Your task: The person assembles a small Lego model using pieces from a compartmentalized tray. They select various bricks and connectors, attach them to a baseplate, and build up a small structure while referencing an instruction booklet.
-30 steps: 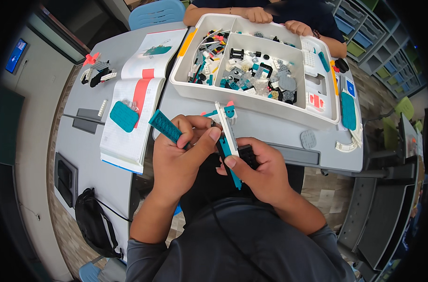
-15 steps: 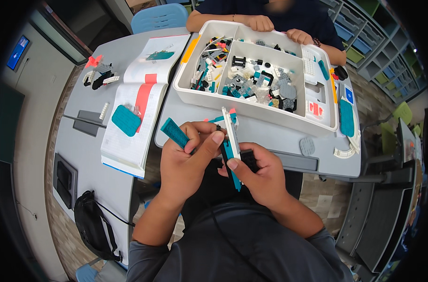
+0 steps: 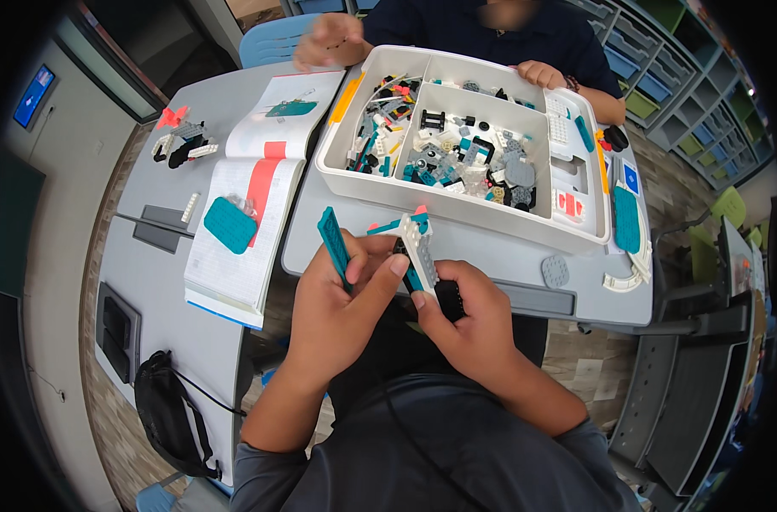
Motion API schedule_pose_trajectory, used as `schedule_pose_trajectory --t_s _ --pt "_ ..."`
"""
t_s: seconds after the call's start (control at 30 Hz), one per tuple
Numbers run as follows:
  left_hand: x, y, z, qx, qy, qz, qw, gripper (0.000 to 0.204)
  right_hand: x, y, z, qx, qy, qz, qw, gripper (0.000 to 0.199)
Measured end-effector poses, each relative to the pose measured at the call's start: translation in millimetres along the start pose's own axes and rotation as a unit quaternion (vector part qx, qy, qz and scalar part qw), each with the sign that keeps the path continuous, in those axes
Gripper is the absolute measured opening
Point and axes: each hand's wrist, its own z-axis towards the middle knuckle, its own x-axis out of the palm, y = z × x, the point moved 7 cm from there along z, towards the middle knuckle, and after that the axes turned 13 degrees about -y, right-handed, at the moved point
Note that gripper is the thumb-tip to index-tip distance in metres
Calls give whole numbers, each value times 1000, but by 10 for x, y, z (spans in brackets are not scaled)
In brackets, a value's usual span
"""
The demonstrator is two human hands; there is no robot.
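Note:
Between my two hands is a building-brick model (image 3: 417, 249) of white, teal and black pieces, with a coral bit at its far end. My left hand (image 3: 342, 299) pinches its left side with thumb and fingers. A long teal piece (image 3: 333, 243) stands up from the same hand, tilted to the left. On the near right of the model, my right hand (image 3: 469, 311) is closed, thumb pressed along the edge. A black part under those right fingers is mostly hidden. Both hands are in front of the table's near edge.
Past my hands stands a white sorting box (image 3: 457, 194) full of loose bricks. An open booklet (image 3: 235, 256) with a teal plate (image 3: 230, 225) lies to the left, near a small brick build (image 3: 186, 141). A grey round plate (image 3: 555, 271) lies at right. Opposite, a person's hand (image 3: 540, 74) rests on the box.
The model has turned in my hands, showing more of its white studded side, and the teal piece stands steeper. The other person's one hand has left the box rim and moved left, blurred.

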Motion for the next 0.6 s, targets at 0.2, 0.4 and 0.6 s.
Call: schedule_pose_trajectory --t_s 0.2,0.4,0.6 --pt "-32 127 -85 15 -8 21 1000 30 46 90 -12 -48 -17 -53 997 31" --pt "33 136 -135 82 -4 66 994 25 47 124 3 -106 -51 -71 990 29" --pt "90 135 -105 94 1 101 990 26 20 116 4 -128 -76 -79 986 31"
